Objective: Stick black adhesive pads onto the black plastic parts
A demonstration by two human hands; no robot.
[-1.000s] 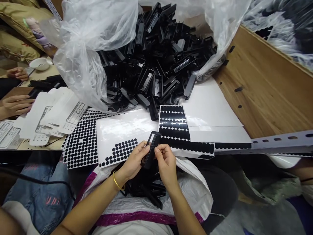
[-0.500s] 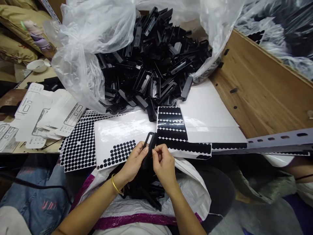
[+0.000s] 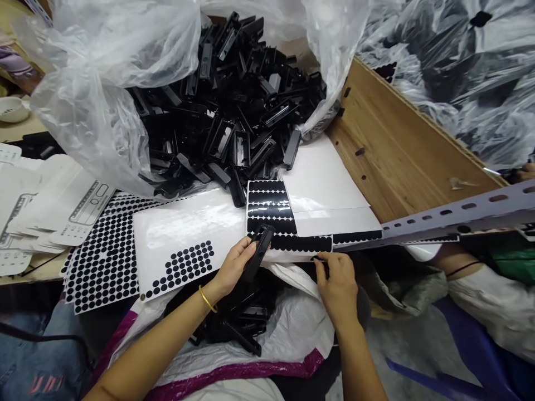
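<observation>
My left hand (image 3: 234, 265) is closed on a long black plastic piece (image 3: 261, 245) with a fine woven pattern, tilted up above an open sack. To the right, my right hand (image 3: 337, 281) pinches a small black sticker (image 3: 316, 258) at the lower edge of a sheet of black stickers (image 3: 305, 243). Whether the sticker is free of the sheet, I cannot tell. Beside my left hand lies a white sheet (image 3: 188, 217) with rows of round black dots on its lower part. Several similar black pieces (image 3: 246, 334) lie in the white sack (image 3: 292, 334) below my hands.
A heap of black plastic pieces (image 3: 234, 83) fills a clear plastic bag (image 3: 112, 44) at the back. Dotted sheets (image 3: 104, 256) and printed white cards (image 3: 62, 195) lie left. A wooden board (image 3: 401, 139) and perforated metal rail (image 3: 460, 209) bound the right; another person's sleeve (image 3: 489, 301) shows beyond.
My right hand has left the black piece and moved right to the sticker sheet's edge. The left hand still holds the piece. The whole view has shifted to the right.
</observation>
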